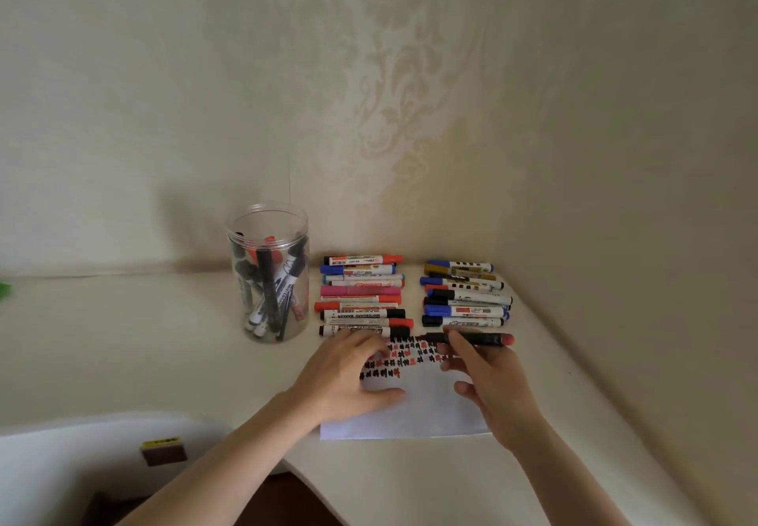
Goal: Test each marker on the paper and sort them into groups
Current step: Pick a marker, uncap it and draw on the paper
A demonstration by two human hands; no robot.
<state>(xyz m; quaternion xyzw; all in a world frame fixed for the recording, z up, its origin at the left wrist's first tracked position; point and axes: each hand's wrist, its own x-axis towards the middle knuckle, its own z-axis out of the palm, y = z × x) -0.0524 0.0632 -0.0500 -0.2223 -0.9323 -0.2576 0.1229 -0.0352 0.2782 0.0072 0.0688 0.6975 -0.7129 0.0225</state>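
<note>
**Desk:** While the right hand pinches a black marker with a red end between its fingertips, where does that marker sit?

**Photographer:** Level above the far edge of the white paper, red end pointing right, just in front of the right-hand group of markers. The other fingers of that hand curl loosely below it.

**Desk:** And the left hand?

**Photographer:** Flat on the paper's left part, fingers straight and spread, thumb stretched toward the sheet's middle. It presses the sheet and grips nothing. Its fingertips reach near the closest marker of the left-hand group.

**Desk:** What is on the paper?

**Photographer:** Rows of small black and red test marks across its far half (the near half is blank).

**Desk:** Describe the two groups.

**Photographer:** Both lie side by side in stacked rows on the cream tabletop near the wall, well apart from each other. Left row: red, blue, teal, pink and black caps. Right row: mostly blue and black caps, one gold barrel.

**Desk:** Anything else?

**Photographer:** A clear plastic jar, lid off, stands upright left of the groups, with several more markers leaning inside it. A small yellow-topped block rests on a white surface at lower left.
</note>
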